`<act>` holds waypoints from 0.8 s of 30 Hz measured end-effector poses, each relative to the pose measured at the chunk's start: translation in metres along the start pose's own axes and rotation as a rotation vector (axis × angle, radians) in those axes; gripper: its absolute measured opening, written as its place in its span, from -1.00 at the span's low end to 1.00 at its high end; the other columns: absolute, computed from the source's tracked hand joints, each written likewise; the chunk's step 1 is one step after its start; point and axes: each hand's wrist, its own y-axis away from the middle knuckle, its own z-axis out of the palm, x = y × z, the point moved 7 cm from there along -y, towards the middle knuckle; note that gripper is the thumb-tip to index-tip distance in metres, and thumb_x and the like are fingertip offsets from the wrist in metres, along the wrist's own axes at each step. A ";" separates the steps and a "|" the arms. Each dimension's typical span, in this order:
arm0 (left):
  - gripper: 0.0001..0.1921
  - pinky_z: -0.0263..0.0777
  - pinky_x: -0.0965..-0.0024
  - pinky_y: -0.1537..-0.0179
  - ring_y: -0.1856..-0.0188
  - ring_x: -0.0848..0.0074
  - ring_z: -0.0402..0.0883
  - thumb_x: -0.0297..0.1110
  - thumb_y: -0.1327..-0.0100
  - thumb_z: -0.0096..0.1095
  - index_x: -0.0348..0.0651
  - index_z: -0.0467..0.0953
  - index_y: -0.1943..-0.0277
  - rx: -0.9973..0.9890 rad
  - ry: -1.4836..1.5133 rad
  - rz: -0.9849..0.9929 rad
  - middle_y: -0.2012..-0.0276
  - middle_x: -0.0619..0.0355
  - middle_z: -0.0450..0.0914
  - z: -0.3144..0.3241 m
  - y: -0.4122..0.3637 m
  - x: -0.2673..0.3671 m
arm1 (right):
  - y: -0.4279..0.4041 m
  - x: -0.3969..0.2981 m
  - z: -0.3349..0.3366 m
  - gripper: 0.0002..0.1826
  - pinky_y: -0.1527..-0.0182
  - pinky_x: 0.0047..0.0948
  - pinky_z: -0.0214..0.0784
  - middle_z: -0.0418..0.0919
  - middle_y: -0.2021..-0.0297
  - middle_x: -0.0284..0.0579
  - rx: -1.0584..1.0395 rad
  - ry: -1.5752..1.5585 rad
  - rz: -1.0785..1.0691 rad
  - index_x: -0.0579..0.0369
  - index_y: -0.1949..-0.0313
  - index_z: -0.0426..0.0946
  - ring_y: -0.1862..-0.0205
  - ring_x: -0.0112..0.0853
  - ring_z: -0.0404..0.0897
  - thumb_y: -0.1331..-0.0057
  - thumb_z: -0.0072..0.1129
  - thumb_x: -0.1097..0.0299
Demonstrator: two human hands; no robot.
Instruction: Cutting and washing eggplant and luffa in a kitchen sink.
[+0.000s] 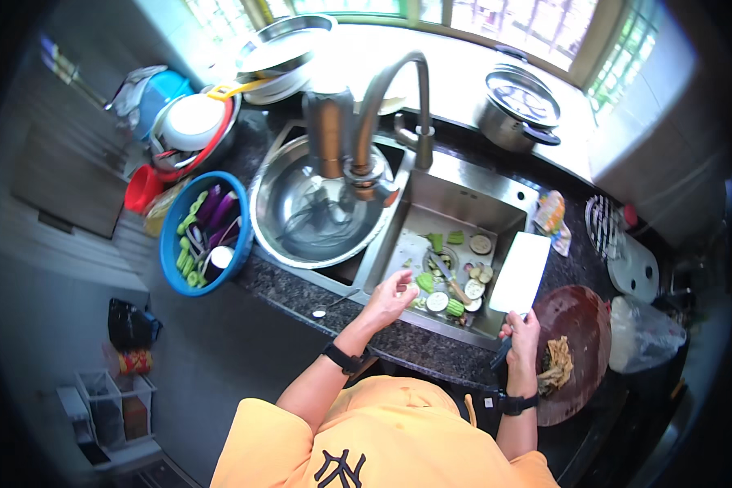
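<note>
My right hand [523,335] grips the dark handle of a broad kitchen cleaver [520,271]. The bright blade points away from me over the right rim of the steel sink [415,323]. My left hand [392,299] hovers above the sink's front left part, fingers apart and apparently holding nothing. In the sink basin lie round eggplant slices [437,302], green vegetable pieces [425,281] and a small knife [448,274] with a wooden handle. Beside my right hand is a round brown chopping board [579,354] bearing a crumpled, leafy brown clump [557,365].
A steel bowl [268,244] of water sits in the left basin under the faucet [425,146]. Left of it stands a blue basin [166,256] with eggplants and green pieces. A lidded pot [506,131] stands behind; a plastic bag [643,335] lies at right.
</note>
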 end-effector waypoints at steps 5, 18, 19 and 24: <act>-0.62 0.44 0.46 0.05 -0.04 0.51 0.46 -0.39 -0.29 0.10 -0.28 0.34 -0.14 0.092 0.143 0.064 -0.02 0.10 0.47 -0.079 0.052 0.029 | -0.004 0.010 -0.015 -0.87 0.65 -0.58 0.17 0.27 0.61 -0.38 -0.001 0.003 0.006 0.13 0.21 0.34 0.69 -0.60 0.24 -0.24 -0.01 0.49; -0.78 0.46 0.56 0.21 0.18 0.60 0.55 -0.42 -0.31 0.06 -0.23 0.45 0.01 0.936 0.186 0.312 0.17 0.18 0.55 -0.422 0.232 0.035 | 0.018 0.011 0.011 -0.91 0.61 -0.63 0.14 0.27 0.57 -0.38 0.194 -0.207 -0.099 0.06 0.22 0.29 0.65 -0.65 0.23 -0.29 -0.05 0.45; -0.77 0.45 0.57 0.21 0.19 0.62 0.54 -0.41 -0.30 0.08 -0.23 0.45 0.01 0.955 0.215 0.302 0.16 0.18 0.55 -0.445 0.238 0.026 | 0.024 0.013 0.019 -0.91 0.60 -0.63 0.15 0.28 0.56 -0.38 0.206 -0.241 -0.111 0.06 0.22 0.29 0.64 -0.64 0.24 -0.29 -0.05 0.45; -0.75 0.46 0.59 0.31 0.30 0.65 0.54 -0.42 -0.26 0.12 -0.28 0.47 0.02 1.049 0.129 0.186 0.24 0.17 0.57 -0.558 0.234 -0.027 | 0.047 0.041 0.063 -0.91 0.60 -0.64 0.19 0.29 0.56 -0.36 0.227 -0.361 -0.097 0.06 0.26 0.30 0.63 -0.63 0.27 -0.27 -0.01 0.49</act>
